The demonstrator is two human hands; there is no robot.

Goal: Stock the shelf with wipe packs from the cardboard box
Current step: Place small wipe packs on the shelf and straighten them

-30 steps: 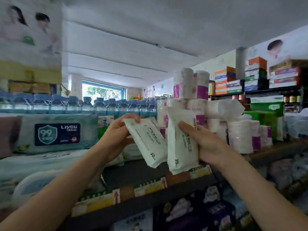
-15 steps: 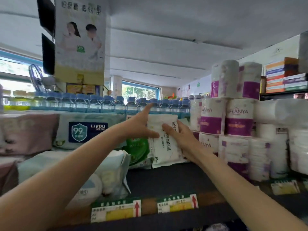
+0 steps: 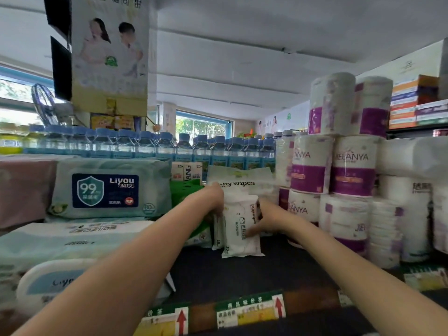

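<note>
Two small wipe packs (image 3: 238,226) stand upright on the dark shelf (image 3: 242,272), between the green packs (image 3: 186,192) on my left and the toilet rolls (image 3: 312,170) on my right. Left hand (image 3: 213,200) grips the packs' upper left edge, fingers curled over the top. Right hand (image 3: 265,220) presses the front pack, fingers on its face and right side. Cardboard box not in view. To finish well, I judge: square both packs against the row behind, labels forward, ease the grip off slowly so neither tips. Front pack leans slightly; steady its base first.
</note>
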